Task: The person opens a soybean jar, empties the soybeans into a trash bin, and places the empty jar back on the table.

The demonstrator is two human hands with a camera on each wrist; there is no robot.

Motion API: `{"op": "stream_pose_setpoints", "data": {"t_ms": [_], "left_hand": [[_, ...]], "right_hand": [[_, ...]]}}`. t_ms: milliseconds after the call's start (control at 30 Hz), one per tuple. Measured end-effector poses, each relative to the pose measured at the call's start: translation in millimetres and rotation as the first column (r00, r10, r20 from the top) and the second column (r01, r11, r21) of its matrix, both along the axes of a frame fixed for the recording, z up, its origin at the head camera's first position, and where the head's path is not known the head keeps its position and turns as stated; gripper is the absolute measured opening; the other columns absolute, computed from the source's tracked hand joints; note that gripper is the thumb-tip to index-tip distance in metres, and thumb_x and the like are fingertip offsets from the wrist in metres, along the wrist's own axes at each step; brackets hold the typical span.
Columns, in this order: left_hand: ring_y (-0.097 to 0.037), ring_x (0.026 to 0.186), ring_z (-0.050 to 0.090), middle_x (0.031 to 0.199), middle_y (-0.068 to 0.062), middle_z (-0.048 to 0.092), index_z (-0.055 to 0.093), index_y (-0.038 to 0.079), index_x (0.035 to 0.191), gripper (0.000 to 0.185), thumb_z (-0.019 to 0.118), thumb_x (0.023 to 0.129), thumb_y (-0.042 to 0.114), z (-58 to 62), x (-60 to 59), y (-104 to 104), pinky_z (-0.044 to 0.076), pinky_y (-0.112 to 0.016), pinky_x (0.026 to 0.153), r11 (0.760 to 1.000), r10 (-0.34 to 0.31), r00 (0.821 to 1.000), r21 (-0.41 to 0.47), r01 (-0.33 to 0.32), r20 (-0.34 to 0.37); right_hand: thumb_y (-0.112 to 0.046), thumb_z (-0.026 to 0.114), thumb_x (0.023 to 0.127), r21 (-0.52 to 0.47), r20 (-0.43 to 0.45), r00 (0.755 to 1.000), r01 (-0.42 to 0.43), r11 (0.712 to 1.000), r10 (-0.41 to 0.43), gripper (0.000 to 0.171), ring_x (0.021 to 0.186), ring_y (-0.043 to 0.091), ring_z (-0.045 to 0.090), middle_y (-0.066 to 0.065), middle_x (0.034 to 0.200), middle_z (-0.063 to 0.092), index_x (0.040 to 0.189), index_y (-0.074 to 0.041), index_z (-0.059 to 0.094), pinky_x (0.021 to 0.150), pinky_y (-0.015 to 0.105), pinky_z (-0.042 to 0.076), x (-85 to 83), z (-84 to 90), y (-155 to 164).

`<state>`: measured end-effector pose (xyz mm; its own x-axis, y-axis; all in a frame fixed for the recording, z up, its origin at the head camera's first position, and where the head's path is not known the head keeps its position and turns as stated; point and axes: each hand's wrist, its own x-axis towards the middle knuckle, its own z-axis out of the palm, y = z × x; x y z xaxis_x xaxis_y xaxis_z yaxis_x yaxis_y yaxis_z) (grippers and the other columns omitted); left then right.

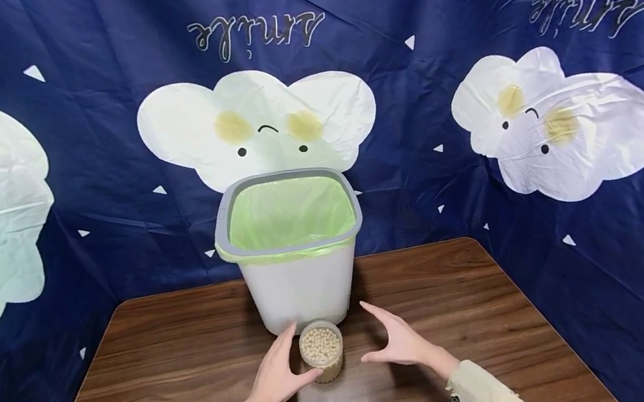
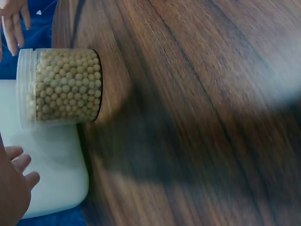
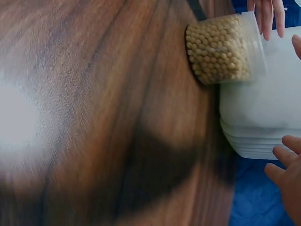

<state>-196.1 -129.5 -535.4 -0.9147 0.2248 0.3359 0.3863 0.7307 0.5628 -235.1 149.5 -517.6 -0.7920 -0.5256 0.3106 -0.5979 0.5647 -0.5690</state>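
Hands frame a clear jar of beans (image 1: 322,350) from overhead: the left hand (image 1: 278,375) cups it, fingers spread but not clamped, while the right hand (image 1: 396,342) hovers released, apart. Left-wrist view puts the jar (image 2: 61,86) beyond relaxed fingertips (image 2: 21,162), against the white bin (image 2: 44,172). Right-wrist view shows it (image 3: 221,49) well past loose fingers (image 3: 282,155).

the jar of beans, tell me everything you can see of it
The jar is a small clear plastic cylinder, lidless and filled near the rim with pale round beans. It stands upright on the wooden table, just in front of the white bin. The left hand curves around its side; whether it touches is unclear. The right hand stays clear.
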Motion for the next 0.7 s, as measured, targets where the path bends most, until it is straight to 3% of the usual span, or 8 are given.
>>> {"op": "stream_pose_setpoints", "data": {"t_ms": [133, 333, 467, 700], "left_hand": [[-0.031, 0.12, 0.044, 0.133, -0.014, 0.046, 0.04, 0.004, 0.136, 0.094, 0.075, 0.062, 0.05, -3.8, -2.5, 4, 0.039, -0.047, 0.095, 0.999, 0.025, 0.999, 0.033, -0.027, 0.047], [-0.03, 0.114, 0.05, 0.126, -0.015, 0.051, 0.044, 0.001, 0.131, 0.091, 0.078, 0.059, 0.044, -7.1, -8.7, 8, 0.043, -0.044, 0.091, 0.999, 0.027, 0.999, 0.032, -0.028, 0.034], [-0.027, 0.109, 0.053, 0.12, -0.013, 0.055, 0.048, -0.001, 0.125, 0.087, 0.081, 0.056, 0.04, -5.0, -13.5, 8, 0.044, -0.042, 0.09, 1.0, 0.009, 0.999, 0.03, -0.01, 0.048], [-0.024, 0.103, 0.056, 0.113, -0.008, 0.059, 0.053, 0.001, 0.12, 0.08, 0.083, 0.052, 0.033, -1.1, -24.0, 6, 0.045, -0.04, 0.087, 0.999, -0.024, 0.995, 0.038, 0.021, 0.092]], "right_hand": [[-0.04, 0.08, 0.064, -0.06, 0.04, 0.999, 0.01, 0.998, -0.007, 0.094, 0.123, 0.029, 0.042, 0.013, 0.137, 0.042, 0.139, -0.007, 0.034, 0.096, 0.045, 0.038, -0.1, -11.0, -6], [-0.034, 0.082, 0.063, -0.114, 0.088, 0.996, -0.001, 0.993, 0.011, 0.091, 0.119, 0.027, 0.046, 0.018, 0.13, 0.048, 0.136, -0.003, 0.037, 0.096, 0.041, 0.04, -2.8, -29.5, -17], [-0.03, 0.081, 0.064, -0.111, 0.088, 0.996, -0.02, 0.994, 0.03, 0.088, 0.118, 0.028, 0.048, 0.017, 0.129, 0.049, 0.134, 0.001, 0.039, 0.096, 0.038, 0.04, -2.4, -38.4, -26], [-0.022, 0.081, 0.065, -0.116, 0.153, 0.988, -0.012, 0.993, 0.03, 0.079, 0.118, 0.024, 0.048, 0.008, 0.129, 0.051, 0.131, -0.003, 0.043, 0.097, 0.035, 0.039, -1.5, -49.0, -43]]}}
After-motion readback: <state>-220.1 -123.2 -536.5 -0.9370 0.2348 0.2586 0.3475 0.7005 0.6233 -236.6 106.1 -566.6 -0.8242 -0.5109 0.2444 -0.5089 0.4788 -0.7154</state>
